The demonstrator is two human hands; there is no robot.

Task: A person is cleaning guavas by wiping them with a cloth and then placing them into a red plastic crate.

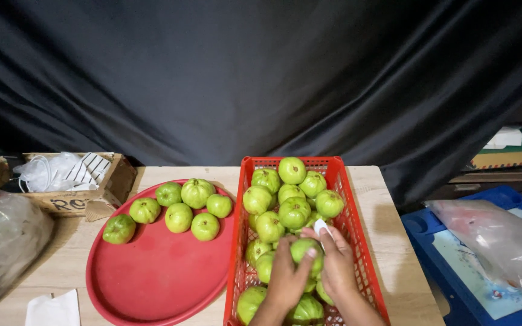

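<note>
Guava (305, 249) sits gripped over the red crate (357, 241) full of other guavas (288, 193), left hand (288, 279) curled around it, thumb on top. Right hand (338, 262) pinches a small white bit (321, 226) between its fingertips. Red tray (152, 278) with seven guavas (179, 211) lies just left.

Showing two bare forearms entering from the bottom edge of the frame, ending in the left hand (286, 279) and the right hand (337, 265). Wearing no sleeves, no gloves, no rings, no watch or bracelet within view. Showing short, unpainted fingernails on the visible fingers (310, 253). Cutting off at the forearms; upper arms and clothing lying out of frame.
</note>
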